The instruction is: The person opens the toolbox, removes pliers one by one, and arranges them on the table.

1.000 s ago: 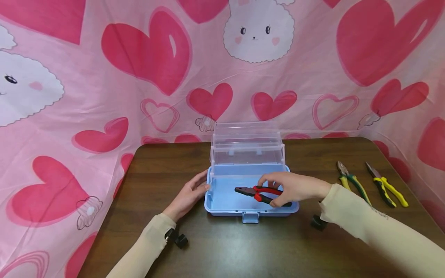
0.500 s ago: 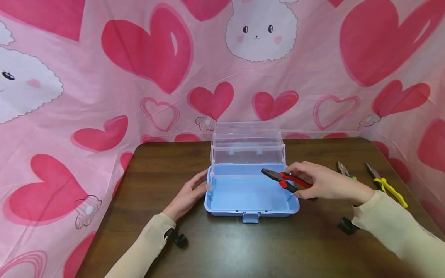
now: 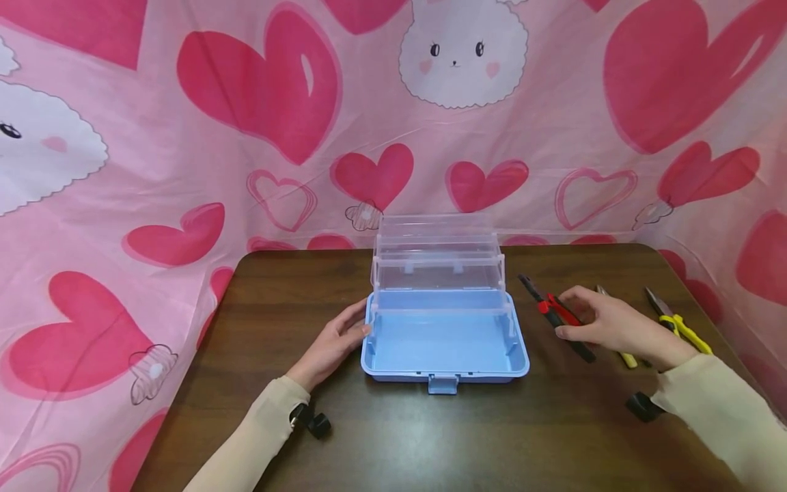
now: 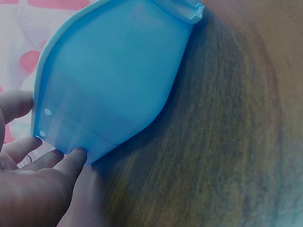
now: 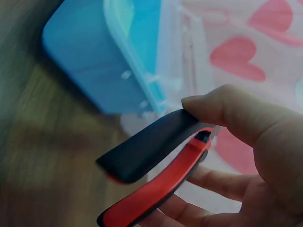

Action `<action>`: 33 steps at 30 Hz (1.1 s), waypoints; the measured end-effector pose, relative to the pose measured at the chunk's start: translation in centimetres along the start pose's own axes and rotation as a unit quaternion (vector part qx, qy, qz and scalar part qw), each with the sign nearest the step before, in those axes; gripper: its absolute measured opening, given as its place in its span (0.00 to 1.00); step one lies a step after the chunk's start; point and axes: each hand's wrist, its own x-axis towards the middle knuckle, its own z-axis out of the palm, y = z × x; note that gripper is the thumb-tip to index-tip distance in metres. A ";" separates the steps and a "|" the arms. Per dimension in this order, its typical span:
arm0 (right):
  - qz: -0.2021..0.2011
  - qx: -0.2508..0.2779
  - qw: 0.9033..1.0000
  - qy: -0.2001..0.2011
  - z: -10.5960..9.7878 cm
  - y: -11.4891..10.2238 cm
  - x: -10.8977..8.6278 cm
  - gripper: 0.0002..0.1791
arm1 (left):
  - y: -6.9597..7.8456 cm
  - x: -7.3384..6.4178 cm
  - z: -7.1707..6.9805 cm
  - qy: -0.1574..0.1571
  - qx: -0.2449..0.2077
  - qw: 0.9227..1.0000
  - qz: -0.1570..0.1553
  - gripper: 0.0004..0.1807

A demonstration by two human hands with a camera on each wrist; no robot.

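A light-blue toolbox (image 3: 445,342) stands on the table with its clear lid and trays folded up behind it. Against its left side rests my left hand (image 3: 328,348), thumb at the rim and fingers laid along the outer wall in the left wrist view. My right hand (image 3: 615,328) holds a pair of combination pliers (image 3: 547,307) with red and black handles, to the right of the toolbox. Their jaws point away and to the left. In the right wrist view the thumb presses one black handle (image 5: 151,146) and the fingers lie under the red one.
Behind my right hand lie green-and-yellow pliers (image 3: 628,360), mostly hidden. Farther right are yellow-and-black long-nose pliers (image 3: 691,335). The toolbox latch (image 3: 443,385) hangs down at the front. A pink heart-print cloth (image 3: 295,205) surrounds the wooden table (image 3: 393,444).
My right hand has carried the red-and-black pliers from above the toolbox rightward and out past its right side, turning them so their jaws point more away. The left hand stays put.
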 end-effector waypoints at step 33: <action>0.183 -0.120 0.976 0.013 4.0 4.8 3.4 0.44 | 0.3 -0.2 0.2 0.001 0.005 1.000 -0.001 0.35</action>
